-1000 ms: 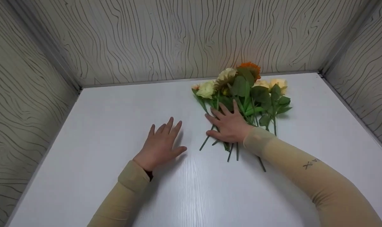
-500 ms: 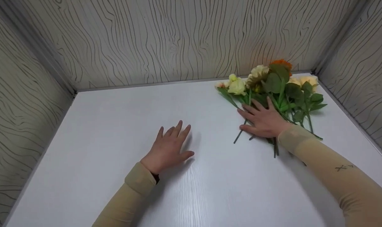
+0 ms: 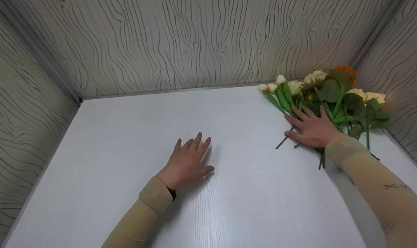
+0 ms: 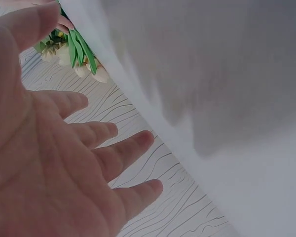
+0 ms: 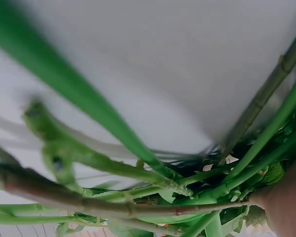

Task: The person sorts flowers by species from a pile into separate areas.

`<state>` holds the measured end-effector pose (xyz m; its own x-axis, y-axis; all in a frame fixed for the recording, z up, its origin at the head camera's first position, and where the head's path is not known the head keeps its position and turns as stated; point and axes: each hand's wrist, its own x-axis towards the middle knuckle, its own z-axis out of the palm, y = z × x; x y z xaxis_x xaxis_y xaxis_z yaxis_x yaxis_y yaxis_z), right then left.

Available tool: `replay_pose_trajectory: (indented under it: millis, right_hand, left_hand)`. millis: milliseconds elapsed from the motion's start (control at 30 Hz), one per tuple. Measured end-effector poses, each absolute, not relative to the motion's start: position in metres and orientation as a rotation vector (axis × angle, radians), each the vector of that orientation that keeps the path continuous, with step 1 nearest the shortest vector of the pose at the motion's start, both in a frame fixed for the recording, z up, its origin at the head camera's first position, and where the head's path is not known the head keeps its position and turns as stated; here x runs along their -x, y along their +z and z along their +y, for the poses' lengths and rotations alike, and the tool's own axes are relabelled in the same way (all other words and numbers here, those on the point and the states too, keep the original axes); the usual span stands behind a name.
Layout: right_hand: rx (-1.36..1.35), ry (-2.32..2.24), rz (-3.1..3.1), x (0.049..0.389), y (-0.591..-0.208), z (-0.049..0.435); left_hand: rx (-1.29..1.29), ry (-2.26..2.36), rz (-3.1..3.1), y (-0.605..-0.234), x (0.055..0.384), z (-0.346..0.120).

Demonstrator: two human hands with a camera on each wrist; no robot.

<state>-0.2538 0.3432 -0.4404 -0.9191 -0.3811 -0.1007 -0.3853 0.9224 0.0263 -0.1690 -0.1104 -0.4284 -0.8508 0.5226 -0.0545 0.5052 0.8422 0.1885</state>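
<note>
A bunch of flowers [image 3: 330, 91] lies on the white counter [image 3: 125, 120], at its far right corner, heads toward the back wall [image 3: 194, 44] and stems [image 3: 322, 161] toward the person. The right hand [image 3: 311, 131] lies palm down across the upper stems and lower leaves, fingers and thumb fanned out. Its grip is spread wide, curled round nothing; the right wrist view is crowded with blurred stems, so whether it presses them down or merely rests on them is hard to tell.

White tulips [image 3: 272, 88] with long green leaves sit at the left of the bunch, next to a pale greenish bloom [image 3: 294, 88]. A larger cream flower [image 3: 315, 77] comes next, then an orange flower [image 3: 348, 73] at the back, and peach blooms [image 3: 375, 97] on the right among dark broad leaves.

The left hand [image 3: 186, 160] hovers palm down above the middle of the counter, well apart from the flowers, its shadow falling to one side. Its grip is likewise spread and holds nothing, thumb held away from the fingers. Both arms wear tan sleeves [image 3: 139, 210], and the right one has a dark mark [image 3: 391, 186].
</note>
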Motion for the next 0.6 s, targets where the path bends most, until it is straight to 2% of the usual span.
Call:
replay_pose_trajectory:
  millis: [367,600]
  right_hand:
    - [0.577,0.050,3.030,0.241,-0.428,0.327]
    - [0.603,-0.171,3.200,0.224,-0.405,0.329]
  left_hand:
    - [-0.847,0.254,2.913,-0.428,0.169,-0.104]
    - [-0.869,0.256,2.938,-0.425,0.169,-0.107]
